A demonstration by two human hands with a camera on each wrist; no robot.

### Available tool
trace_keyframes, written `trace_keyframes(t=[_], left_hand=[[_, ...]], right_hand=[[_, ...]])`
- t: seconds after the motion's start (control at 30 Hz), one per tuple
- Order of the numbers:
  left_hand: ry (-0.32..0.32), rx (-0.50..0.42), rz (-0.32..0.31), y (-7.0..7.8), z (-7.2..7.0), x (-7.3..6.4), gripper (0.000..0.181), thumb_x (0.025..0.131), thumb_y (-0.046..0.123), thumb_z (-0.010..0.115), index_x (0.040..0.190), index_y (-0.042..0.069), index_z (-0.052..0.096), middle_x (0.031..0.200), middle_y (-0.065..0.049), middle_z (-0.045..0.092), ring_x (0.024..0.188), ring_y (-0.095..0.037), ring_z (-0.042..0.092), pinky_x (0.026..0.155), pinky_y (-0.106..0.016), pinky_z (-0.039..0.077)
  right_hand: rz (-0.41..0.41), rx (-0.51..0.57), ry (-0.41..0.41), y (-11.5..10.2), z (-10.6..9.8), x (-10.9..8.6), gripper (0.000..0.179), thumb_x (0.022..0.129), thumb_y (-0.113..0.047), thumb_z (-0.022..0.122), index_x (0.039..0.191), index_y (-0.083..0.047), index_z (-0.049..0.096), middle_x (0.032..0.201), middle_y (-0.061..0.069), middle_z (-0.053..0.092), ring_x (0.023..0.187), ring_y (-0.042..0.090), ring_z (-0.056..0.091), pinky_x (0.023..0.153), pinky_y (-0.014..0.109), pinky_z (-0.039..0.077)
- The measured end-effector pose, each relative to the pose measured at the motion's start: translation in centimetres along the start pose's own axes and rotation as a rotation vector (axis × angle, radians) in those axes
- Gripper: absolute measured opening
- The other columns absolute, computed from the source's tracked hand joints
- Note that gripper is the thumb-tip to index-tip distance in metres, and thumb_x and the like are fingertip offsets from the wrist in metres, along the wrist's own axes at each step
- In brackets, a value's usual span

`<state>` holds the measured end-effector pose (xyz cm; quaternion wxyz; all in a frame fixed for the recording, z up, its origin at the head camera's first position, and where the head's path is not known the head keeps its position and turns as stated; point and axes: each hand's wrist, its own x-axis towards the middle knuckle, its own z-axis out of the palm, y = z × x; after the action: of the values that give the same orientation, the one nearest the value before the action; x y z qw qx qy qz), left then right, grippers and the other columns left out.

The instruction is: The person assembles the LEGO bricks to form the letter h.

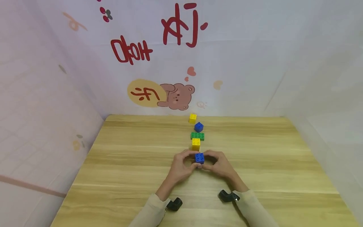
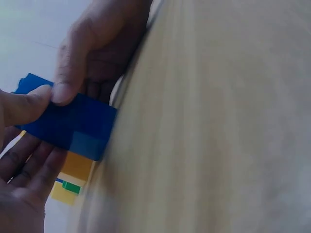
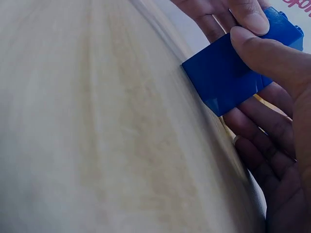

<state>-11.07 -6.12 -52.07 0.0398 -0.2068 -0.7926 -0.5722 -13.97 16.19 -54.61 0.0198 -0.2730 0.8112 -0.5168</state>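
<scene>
Both hands hold one blue toy building block point(image 1: 199, 158) between them, its studs facing up. From its left side the left hand point(image 1: 181, 166) pinches it, thumb on the near face and fingers toward the far side. The right hand point(image 1: 220, 164) grips it from the right in the same manner. Close up in the left wrist view, the two thumbs press side by side on the smooth blue face point(image 2: 80, 119). The block's lower edge appears to meet the table in the right wrist view, where its blue face point(image 3: 218, 73) also shows.
Beyond the hands, a yellow block point(image 1: 196, 145), a flat green block point(image 1: 197, 136), a turned blue block point(image 1: 198, 127) and another yellow block point(image 1: 193, 119) form a rough line toward the back edge. A wooden table point(image 1: 127, 176) lies beneath; a printed white curtain point(image 1: 241, 63) hangs behind.
</scene>
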Motion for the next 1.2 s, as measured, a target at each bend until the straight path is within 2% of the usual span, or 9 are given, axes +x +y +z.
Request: trace_keyframes(t=[0.2,0.43,0.53,0.63,0.8,0.9,1.0,1.13,1.2], left_hand=[[-0.071,-0.069,-0.086,0.1,-0.6,-0.1,0.039,0.086,0.017,0.083,0.123,0.021,0.072,0.122,0.001,0.073,0.113,-0.015,0.070,0.098,-0.033,0.060],[-0.132,-0.083,-0.104,-0.1,-1.3,-0.4,0.050,0.086,0.019,0.083,0.134,0.019,0.068,0.127,0.001,0.072,0.116,-0.018,0.070,0.101,-0.032,0.059],[-0.133,-0.081,-0.099,0.0,-1.8,-0.5,0.052,0.087,0.021,0.082,0.136,0.016,0.067,0.125,-0.002,0.072,0.115,-0.021,0.071,0.101,-0.033,0.059],[-0.105,-0.072,-0.089,0.0,-2.4,-0.4,0.051,0.087,0.023,0.082,0.135,0.015,0.067,0.122,-0.006,0.072,0.113,-0.024,0.071,0.101,-0.035,0.059],[-0.025,-0.074,-0.095,-0.1,-3.5,-0.1,0.047,0.087,0.020,0.083,0.131,0.011,0.069,0.116,-0.014,0.072,0.110,-0.027,0.070,0.100,-0.039,0.060],[0.019,-0.075,-0.125,-0.1,-4.1,0.0,0.046,0.088,0.018,0.082,0.131,0.009,0.069,0.115,-0.017,0.072,0.109,-0.027,0.070,0.099,-0.041,0.060],[0.058,-0.071,-0.163,-0.2,-4.6,0.3,0.044,0.089,0.016,0.081,0.131,0.014,0.069,0.116,-0.018,0.072,0.109,-0.027,0.070,0.098,-0.042,0.060],[0.108,-0.087,-0.197,-0.3,-5.1,0.8,0.044,0.088,0.010,0.080,0.130,0.019,0.069,0.116,-0.022,0.071,0.111,-0.032,0.070,0.099,-0.047,0.059],[0.126,-0.100,-0.211,-0.3,-5.2,1.1,0.044,0.089,0.007,0.079,0.131,0.016,0.068,0.117,-0.024,0.069,0.113,-0.037,0.068,0.101,-0.050,0.058]], right_hand=[[0.010,0.001,-0.001,0.0,0.0,-0.2,0.033,0.083,-0.025,0.087,0.114,-0.025,0.076,0.115,-0.007,0.076,0.110,0.010,0.068,0.105,0.025,0.051],[-0.015,-0.034,0.002,0.0,0.4,-0.4,0.035,0.081,-0.019,0.088,0.113,-0.023,0.075,0.113,-0.006,0.076,0.109,0.010,0.068,0.104,0.025,0.052],[-0.045,-0.044,0.008,-0.2,0.3,-0.2,0.037,0.080,-0.016,0.089,0.113,-0.021,0.075,0.112,-0.004,0.077,0.108,0.012,0.069,0.103,0.026,0.053],[-0.068,-0.058,0.015,-0.1,0.2,0.1,0.037,0.080,-0.016,0.089,0.114,-0.020,0.075,0.111,-0.003,0.077,0.106,0.012,0.070,0.101,0.026,0.054],[-0.053,-0.073,0.011,0.2,-0.2,0.4,0.035,0.081,-0.023,0.088,0.113,-0.024,0.075,0.110,-0.008,0.077,0.104,0.009,0.070,0.100,0.026,0.055],[-0.038,-0.074,0.014,0.2,-0.4,0.3,0.034,0.081,-0.026,0.088,0.113,-0.025,0.075,0.111,-0.008,0.077,0.105,0.009,0.070,0.100,0.028,0.056],[-0.008,-0.070,0.021,0.3,-0.5,0.3,0.034,0.081,-0.028,0.088,0.113,-0.026,0.076,0.111,-0.009,0.077,0.105,0.010,0.070,0.101,0.028,0.055],[0.024,-0.060,0.027,0.7,-0.8,0.4,0.034,0.081,-0.031,0.088,0.112,-0.027,0.075,0.110,-0.010,0.077,0.106,0.010,0.069,0.103,0.028,0.055],[0.031,-0.058,0.031,0.9,-1.0,0.4,0.034,0.081,-0.031,0.088,0.113,-0.027,0.075,0.111,-0.010,0.077,0.106,0.010,0.069,0.103,0.028,0.054]])
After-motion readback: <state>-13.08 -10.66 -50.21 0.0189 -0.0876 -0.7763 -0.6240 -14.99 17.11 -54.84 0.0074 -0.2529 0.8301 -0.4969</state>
